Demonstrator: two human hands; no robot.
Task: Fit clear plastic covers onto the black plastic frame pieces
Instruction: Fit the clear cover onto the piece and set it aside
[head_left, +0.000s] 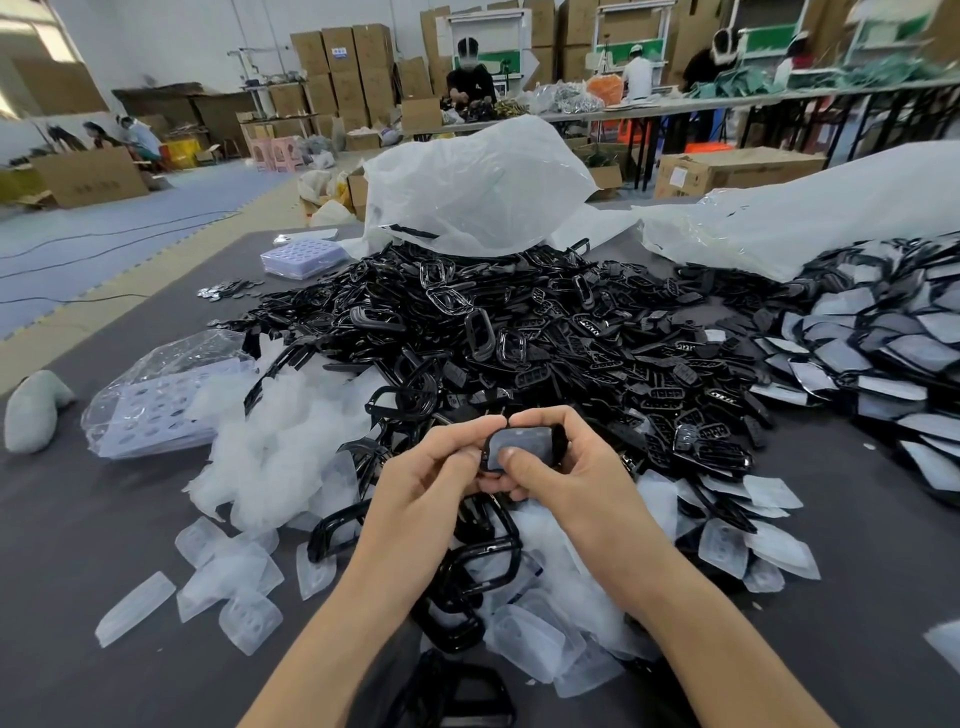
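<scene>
**Fingers (470, 430) of both hands close on one black frame piece**

Curled fingertips of the left hand (431, 467) and the right hand (571, 467) pinch a small rounded black plastic frame piece (551, 439) between them, held up over the near edge of the parts heap. A clear plastic cover (519, 441) lies across its face, looking greyish where the light catches it. The right thumb presses on the cover's lower part, while the right index finger arches over the frame's top edge. The left index finger and thumb grip the frame's left end.

Under the wrists lie larger glossy black loop-shaped frames (483, 566) mixed with loose translucent covers (234, 577), some scattered apart on the dark grey tabletop (104, 519). Beyond the hands rises a broad heap of black plastic parts (519, 322). To the right is a separate pile of black pieces with pale covers on them (883, 353). A crumpled white plastic bag (467, 192) stands behind the heap, and a clear bag of stacked blister trays (156, 405) lies at the left
</scene>
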